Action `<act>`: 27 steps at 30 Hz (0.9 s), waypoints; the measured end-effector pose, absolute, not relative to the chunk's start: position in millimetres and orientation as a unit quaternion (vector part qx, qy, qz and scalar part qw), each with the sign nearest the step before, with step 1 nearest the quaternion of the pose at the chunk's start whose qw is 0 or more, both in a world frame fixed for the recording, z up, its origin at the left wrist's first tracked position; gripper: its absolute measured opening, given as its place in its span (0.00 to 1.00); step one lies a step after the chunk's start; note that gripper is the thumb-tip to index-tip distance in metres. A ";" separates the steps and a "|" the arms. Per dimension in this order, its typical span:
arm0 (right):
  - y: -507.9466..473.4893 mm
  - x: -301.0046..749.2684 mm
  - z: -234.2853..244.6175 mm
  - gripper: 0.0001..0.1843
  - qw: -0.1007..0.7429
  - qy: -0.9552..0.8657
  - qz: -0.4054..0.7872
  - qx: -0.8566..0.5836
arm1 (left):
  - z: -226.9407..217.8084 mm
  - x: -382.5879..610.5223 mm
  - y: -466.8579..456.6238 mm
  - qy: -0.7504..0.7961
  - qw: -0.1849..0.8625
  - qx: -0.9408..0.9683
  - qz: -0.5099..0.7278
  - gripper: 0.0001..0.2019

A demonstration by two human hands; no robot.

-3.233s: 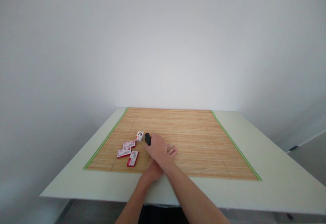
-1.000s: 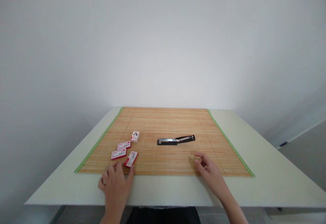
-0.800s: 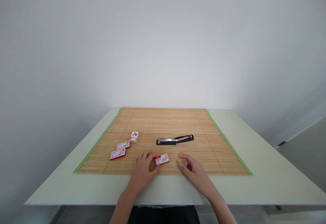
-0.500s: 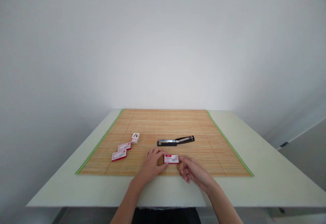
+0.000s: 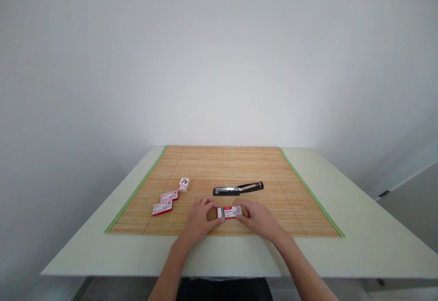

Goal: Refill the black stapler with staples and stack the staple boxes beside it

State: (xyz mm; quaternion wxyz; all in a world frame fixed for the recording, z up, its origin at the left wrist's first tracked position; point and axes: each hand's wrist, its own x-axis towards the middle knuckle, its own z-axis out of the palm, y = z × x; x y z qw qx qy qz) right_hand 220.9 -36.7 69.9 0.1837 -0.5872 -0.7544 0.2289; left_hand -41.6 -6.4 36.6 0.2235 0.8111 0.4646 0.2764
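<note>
A small red and white staple box is held between both hands just above the near part of the bamboo mat. My left hand pinches its left end, where a grey inner tray shows. My right hand pinches its right end. Behind the box, a black stapler lies swung open flat on the mat.
Two more red and white staple boxes and a small white box lie on the mat's left side. The mat has green edges and rests on a pale table against a white wall.
My left hand took a staple box from the left group and carried it to the middle. My right hand came in and gripped its other end. The stapler lies opened out.
</note>
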 end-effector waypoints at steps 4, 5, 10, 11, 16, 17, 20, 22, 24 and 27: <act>-39.9 235.1 74.0 0.19 0.143 -0.758 0.205 -0.602 | 33.7 -42.8 -3.7 0.469 0.219 0.812 0.271 0.16; -40.4 238.6 74.9 0.20 0.139 -0.756 0.205 -0.606 | 33.2 -42.4 -3.6 0.469 0.216 0.812 0.272 0.16; -35.8 224.8 86.4 0.19 0.154 -0.760 0.197 -0.600 | 32.8 -40.3 -5.1 0.467 0.211 0.814 0.275 0.16; -33.3 216.2 89.7 0.17 0.150 -0.771 0.189 -0.589 | 32.8 -40.1 -5.5 0.468 0.211 0.813 0.275 0.16; -18.3 175.6 102.1 0.11 0.032 -0.816 0.089 -0.570 | 33.8 -39.6 -6.1 0.467 0.211 0.811 0.281 0.16; -15.7 171.3 103.6 0.11 0.016 -0.818 0.076 -0.570 | 34.2 -39.4 -6.2 0.466 0.213 0.811 0.282 0.16; -10.5 166.2 107.6 0.12 -0.002 -0.826 0.065 -0.560 | 35.3 -38.6 -6.8 0.465 0.215 0.810 0.286 0.16; -8.5 166.2 110.6 0.13 -0.013 -0.832 0.061 -0.551 | 35.5 -37.9 -7.2 0.468 0.215 0.807 0.289 0.16; -6.8 166.1 113.5 0.13 -0.023 -0.838 0.058 -0.542 | 35.3 -37.4 -7.4 0.470 0.214 0.806 0.290 0.17; -2.9 164.4 117.0 0.12 -0.033 -0.845 0.056 -0.531 | 35.5 -37.4 -7.1 0.471 0.217 0.805 0.289 0.17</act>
